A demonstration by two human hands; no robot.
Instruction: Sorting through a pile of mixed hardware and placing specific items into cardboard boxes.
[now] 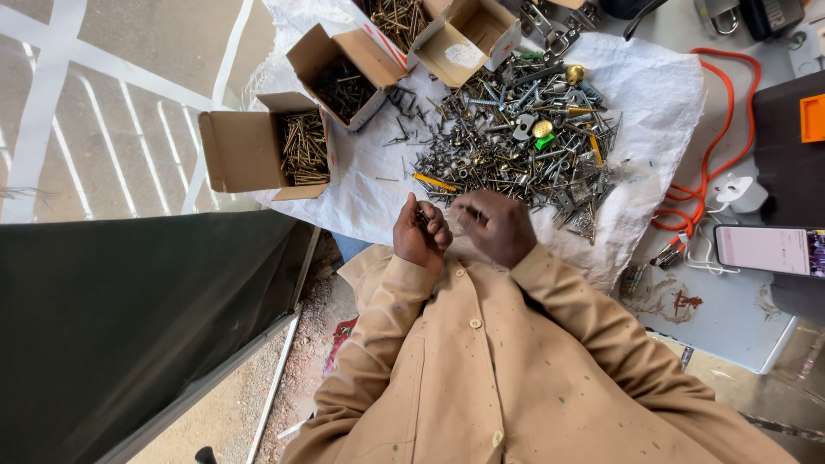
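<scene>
My left hand (420, 234) is curled around a few dark screws (422, 218); my right hand (496, 225) sits just beside it, fingers bent, contents unclear. Just beyond both lies the hardware pile (516, 142) on white sacking (653, 94).

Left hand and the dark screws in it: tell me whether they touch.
Touching. The head view shows the left hand curled around a small bunch of dark screws, the fingers closed against them. The right hand is close beside.

Left hand (420, 234) cupping dark screws (422, 218), right hand (496, 225) beside the screw pile (516, 142)
</scene>
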